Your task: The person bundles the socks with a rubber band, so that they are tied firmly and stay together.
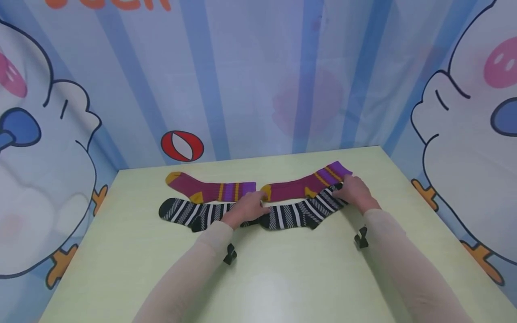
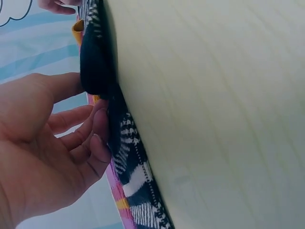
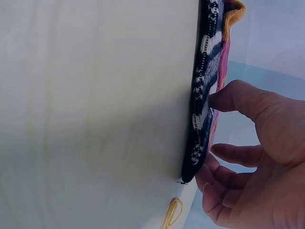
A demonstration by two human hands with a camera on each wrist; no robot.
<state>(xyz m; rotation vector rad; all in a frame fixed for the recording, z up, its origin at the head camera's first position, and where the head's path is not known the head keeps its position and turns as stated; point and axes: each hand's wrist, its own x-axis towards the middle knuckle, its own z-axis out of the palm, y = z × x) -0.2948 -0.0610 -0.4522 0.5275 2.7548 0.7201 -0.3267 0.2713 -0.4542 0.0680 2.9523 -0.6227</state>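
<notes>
Slantwise lies the rightmost black-and-white striped sock (image 1: 288, 216), toe left, cuff up-right.
Left hand (image 1: 247, 207) touches its toe, right hand (image 1: 355, 192) its cuff, both loosely spread.

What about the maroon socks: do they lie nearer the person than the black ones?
No, the maroon socks lie nearer the backdrop than the black socks do.

The right grip (image 3: 274, 162) touches a black-and-white sock (image 3: 202, 81).
</notes>
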